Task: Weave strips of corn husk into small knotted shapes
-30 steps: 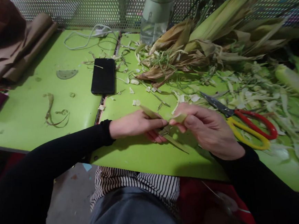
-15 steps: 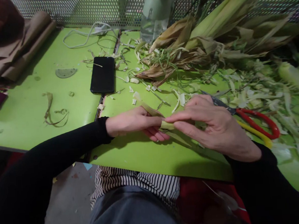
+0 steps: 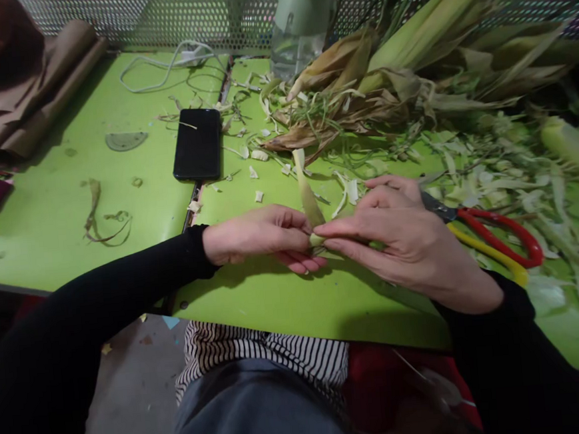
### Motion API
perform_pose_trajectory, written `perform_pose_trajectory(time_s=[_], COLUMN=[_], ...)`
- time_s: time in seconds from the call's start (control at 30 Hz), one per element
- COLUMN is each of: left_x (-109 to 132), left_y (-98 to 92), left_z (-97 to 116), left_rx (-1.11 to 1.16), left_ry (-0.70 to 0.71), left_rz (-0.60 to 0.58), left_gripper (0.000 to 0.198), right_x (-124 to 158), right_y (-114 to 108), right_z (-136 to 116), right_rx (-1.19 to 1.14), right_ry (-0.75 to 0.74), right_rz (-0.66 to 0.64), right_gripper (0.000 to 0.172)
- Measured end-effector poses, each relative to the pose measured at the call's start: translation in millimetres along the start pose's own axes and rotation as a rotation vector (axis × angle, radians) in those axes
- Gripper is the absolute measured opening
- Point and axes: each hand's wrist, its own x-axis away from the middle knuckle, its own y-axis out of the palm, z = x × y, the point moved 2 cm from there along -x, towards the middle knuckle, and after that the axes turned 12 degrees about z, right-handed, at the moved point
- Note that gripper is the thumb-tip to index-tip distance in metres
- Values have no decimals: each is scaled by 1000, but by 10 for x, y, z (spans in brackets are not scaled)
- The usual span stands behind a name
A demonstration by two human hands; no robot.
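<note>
A pale green strip of corn husk (image 3: 309,199) is pinched between both hands above the front of the green table. My left hand (image 3: 266,239) is closed on its lower end, palm turned partly up. From the right, my right hand (image 3: 396,235) grips the same piece with thumb and forefinger, close to the left fingertips. The strip's free end stands up and away from me. Part of the husk is hidden by the fingers. Scissors (image 3: 496,234) with red and yellow handles lie just beyond my right hand, their blades partly covered by it.
Corn husks (image 3: 406,47) are heaped at the back right, with shredded scraps (image 3: 490,161) around them. A phone (image 3: 197,144), a protractor (image 3: 127,141), a white cable (image 3: 158,77) and a water bottle (image 3: 299,29) are on the green table (image 3: 95,239). Brown paper (image 3: 23,84) lies at the back left.
The husk strip's free end has swung from leaning left to standing upright. My right fingers have shifted slightly left, closer to my left fingertips. The scissors have hardly moved.
</note>
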Motion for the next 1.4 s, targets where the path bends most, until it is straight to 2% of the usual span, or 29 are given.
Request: perform_pose_trajectory(time_s=[0.23, 0.43, 0.53, 0.67, 0.83, 1.0, 1.13, 1.3, 1.4], left_x=[5, -4, -16, -2, 52, 29, -8, -26, -41], left_y=[-3, -1, 10, 29, 54, 64, 67, 94, 86], left_z=[26, 34, 28, 30, 54, 35, 10, -18, -47], left_rx=[34, -18, -133, -411, -687, -694, -588, -336, -275], left_ry=[69, 141, 220, 418, 595, 586, 532, 451, 442], left_rz=[-28, -38, -6, 91, 179, 175, 204, 139, 120], left_gripper=[16, 13, 15, 20, 24, 25, 25, 22, 21], right_x=[5, -18, -20, -7, 8, 10, 23, 34, 27], right_y=[-16, -41, -45, -42, -40, -30, 14, 4, -7], right_z=[34, -16, -35, -38, 6, 61, 49, 33, 24], right_rx=[112, 160, 169, 179, 110, -3, -2, 125, 76], right_ry=[4, 31, 48, 48, 49, 38, 30, 78, 88], right_rz=[41, 23, 35, 76, 49, 32, -15, 84, 85], right_gripper=[13, 14, 15, 16, 13, 11, 13, 12, 10])
